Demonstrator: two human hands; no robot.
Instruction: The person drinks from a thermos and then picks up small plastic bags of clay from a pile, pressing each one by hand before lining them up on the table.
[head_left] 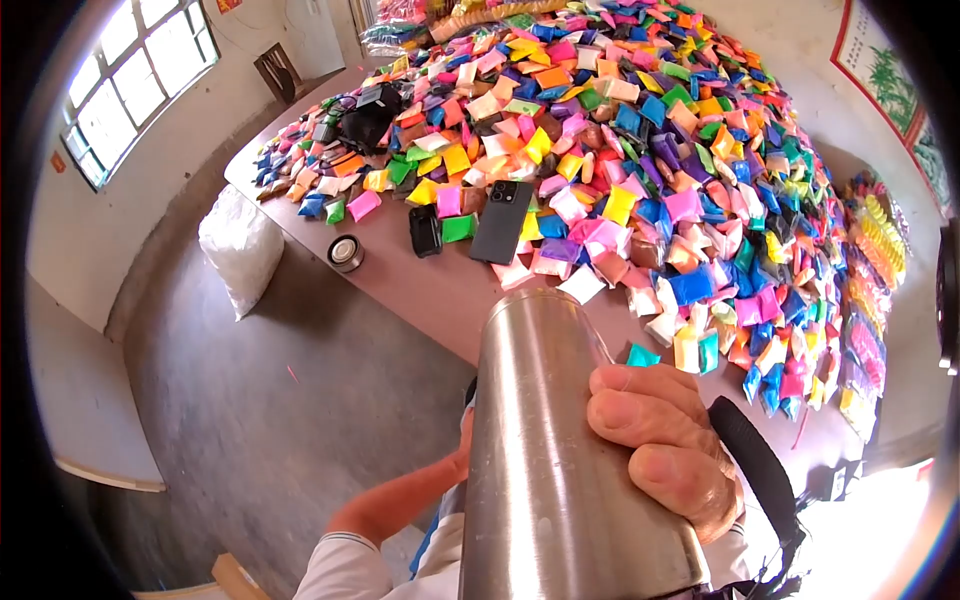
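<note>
A tall stainless steel cup [540, 450] is raised close to the camera and fills the lower middle of the view. My right hand [660, 445] grips its right side, with the fingers curled across the metal. My left forearm [400, 500], in a white short sleeve, reaches up to the cup's left edge. My left hand itself is hidden behind the cup. A black strap [755, 460] runs down just right of my right hand.
Beyond the cup, a long brown table [420, 290] holds a huge pile of small coloured packets [640, 150]. A dark phone [502, 220], a small black case [425, 230], a round metal lid [345, 252] and a black bag [368, 120] also lie on it. A white sack [240, 245] stands on the floor.
</note>
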